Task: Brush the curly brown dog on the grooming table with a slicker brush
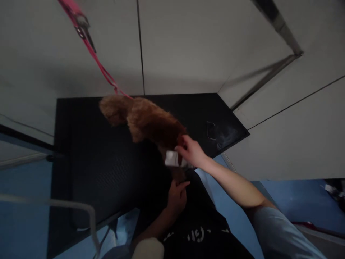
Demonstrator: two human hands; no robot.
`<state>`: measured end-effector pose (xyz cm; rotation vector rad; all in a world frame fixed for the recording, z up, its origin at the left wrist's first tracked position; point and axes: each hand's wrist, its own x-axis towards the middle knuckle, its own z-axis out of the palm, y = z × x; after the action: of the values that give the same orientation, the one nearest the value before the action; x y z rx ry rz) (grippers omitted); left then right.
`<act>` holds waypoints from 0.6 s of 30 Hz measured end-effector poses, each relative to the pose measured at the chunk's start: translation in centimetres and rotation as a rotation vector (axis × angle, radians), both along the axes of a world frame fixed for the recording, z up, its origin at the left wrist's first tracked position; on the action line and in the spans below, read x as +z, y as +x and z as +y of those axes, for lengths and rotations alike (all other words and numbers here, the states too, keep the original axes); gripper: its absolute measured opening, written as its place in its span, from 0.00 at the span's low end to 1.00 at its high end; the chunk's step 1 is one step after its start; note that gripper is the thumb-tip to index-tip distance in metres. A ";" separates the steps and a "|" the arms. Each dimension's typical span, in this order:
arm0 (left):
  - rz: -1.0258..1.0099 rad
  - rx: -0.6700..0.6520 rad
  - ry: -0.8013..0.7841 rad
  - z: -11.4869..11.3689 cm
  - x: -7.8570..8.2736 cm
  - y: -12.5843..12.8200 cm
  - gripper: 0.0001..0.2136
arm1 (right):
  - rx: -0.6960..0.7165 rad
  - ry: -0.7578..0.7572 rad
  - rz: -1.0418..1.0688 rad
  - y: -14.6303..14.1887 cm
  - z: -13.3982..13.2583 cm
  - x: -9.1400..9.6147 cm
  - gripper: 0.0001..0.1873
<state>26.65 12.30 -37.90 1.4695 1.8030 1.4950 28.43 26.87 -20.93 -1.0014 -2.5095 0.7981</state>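
Observation:
A brown curly-coated dog is on a black grooming table, its head toward the left and its rear toward me. My right hand is closed at the dog's rear around what looks like a slicker brush, with a pale rectangular head and a dark red part; blur hides its details. Just below, my left hand pinches the end of the dog's outstretched hind leg, close to my black apron. The brush head lies against or just over that leg; I cannot tell which.
A pink leash with a metal clip runs from above down to the dog's neck. A wire loop lies on the table's right part. A metal bar stands at upper right, and a pale curved tube crosses the lower left.

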 end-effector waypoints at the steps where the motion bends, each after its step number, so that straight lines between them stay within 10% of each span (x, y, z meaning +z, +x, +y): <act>1: -0.006 0.010 -0.002 0.0 0.0 -0.1 0.17 | -0.072 0.066 0.081 -0.1 0.2 0.0 0.13; 7: -0.006 0.017 -0.017 -0.2 -0.1 0.0 0.17 | 0.127 -0.018 -0.097 -1.5 0.0 -0.2 0.11; 12: 0.011 0.006 -0.127 -0.3 0.1 0.0 0.17 | -0.071 0.208 0.002 -3.9 0.1 1.3 0.13; 18: 0.011 0.023 -0.133 -0.7 1.1 -0.3 0.15 | 0.203 0.073 -0.276 -4.4 -0.2 0.8 0.11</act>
<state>26.37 11.57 -36.76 1.4002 1.8930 1.3510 24.03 26.68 -20.17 -0.8956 -2.8906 0.6557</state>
